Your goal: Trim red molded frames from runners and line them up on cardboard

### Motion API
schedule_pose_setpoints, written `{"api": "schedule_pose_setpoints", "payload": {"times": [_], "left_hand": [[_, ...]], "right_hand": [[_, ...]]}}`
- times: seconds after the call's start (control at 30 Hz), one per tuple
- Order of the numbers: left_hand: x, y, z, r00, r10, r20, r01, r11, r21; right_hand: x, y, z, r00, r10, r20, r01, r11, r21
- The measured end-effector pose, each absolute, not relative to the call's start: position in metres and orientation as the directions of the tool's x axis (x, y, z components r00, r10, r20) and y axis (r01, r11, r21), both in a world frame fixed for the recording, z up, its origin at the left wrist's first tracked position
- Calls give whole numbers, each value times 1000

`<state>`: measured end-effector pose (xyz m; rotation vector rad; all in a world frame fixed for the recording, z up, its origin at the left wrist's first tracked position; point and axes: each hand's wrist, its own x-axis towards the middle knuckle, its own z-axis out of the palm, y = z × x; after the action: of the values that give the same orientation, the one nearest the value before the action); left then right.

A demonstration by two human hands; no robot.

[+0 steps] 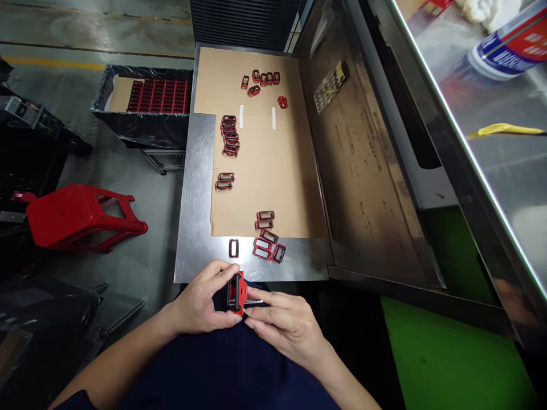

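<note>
From my remote view, the left hand (199,299) curls closed around a red-and-black rectangular frame (236,293), held above a dark blue lap (222,364). The right hand (286,330) pinches a thin pale strip (255,302) against it. More frames (262,249) lie on a steel table (199,250) and brown cardboard sheet (260,171).

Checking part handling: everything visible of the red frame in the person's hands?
The red frame is small, rectangular and plastic-looking, with dark inner edges; a thin pale strip projects from it. It stands roughly on end between the left hand and right hand, whose fingers hide part of it, over dark clothing.
</note>
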<state>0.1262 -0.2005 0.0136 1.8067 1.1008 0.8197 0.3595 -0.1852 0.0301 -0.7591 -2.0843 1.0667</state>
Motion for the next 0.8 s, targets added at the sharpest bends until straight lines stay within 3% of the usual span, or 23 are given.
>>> {"api": "schedule_pose_setpoints", "payload": {"times": [0.53,0.8], "left_hand": [[126,-202,11,371,922,114,374,-260,890],[126,-204,7,341,934,112,345,-235,909]], "right_hand": [[359,-188,34,-655,702,280,229,537,-812],[355,-187,40,-622,699,353,219,588,-779]]}}
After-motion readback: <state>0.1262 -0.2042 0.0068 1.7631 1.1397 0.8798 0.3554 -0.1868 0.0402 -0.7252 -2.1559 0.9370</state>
